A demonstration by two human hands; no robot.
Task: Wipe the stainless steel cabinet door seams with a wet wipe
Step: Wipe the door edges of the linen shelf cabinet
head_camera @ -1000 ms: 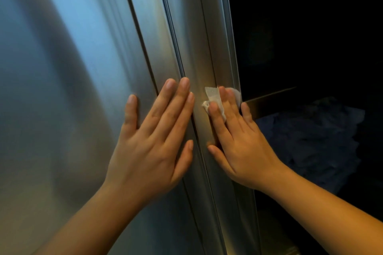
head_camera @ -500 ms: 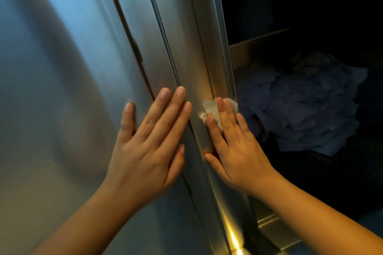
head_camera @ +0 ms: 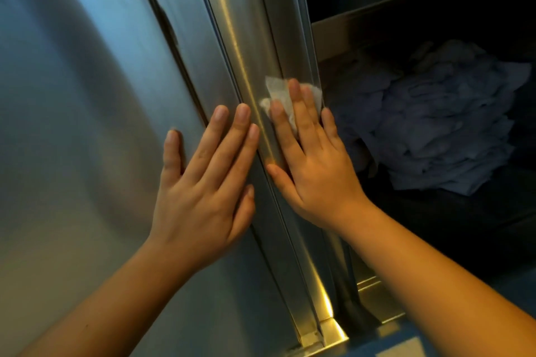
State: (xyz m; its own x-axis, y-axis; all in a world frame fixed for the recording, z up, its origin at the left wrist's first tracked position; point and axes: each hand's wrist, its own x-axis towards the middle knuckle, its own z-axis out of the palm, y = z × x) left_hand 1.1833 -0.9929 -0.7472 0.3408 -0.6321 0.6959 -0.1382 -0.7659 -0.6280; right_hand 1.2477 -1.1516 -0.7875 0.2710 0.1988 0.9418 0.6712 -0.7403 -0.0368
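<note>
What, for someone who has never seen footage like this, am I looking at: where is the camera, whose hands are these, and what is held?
There is no machine here. A person wears a camera on the head, and it looks forward and down at their own bare hands. The left hand lies flat on a steel cabinet door. The right hand presses a white wipe against the metal with straight fingers, just right of a seam. Further right, in a dark open compartment, lies a pile of bluish cloths.
</note>
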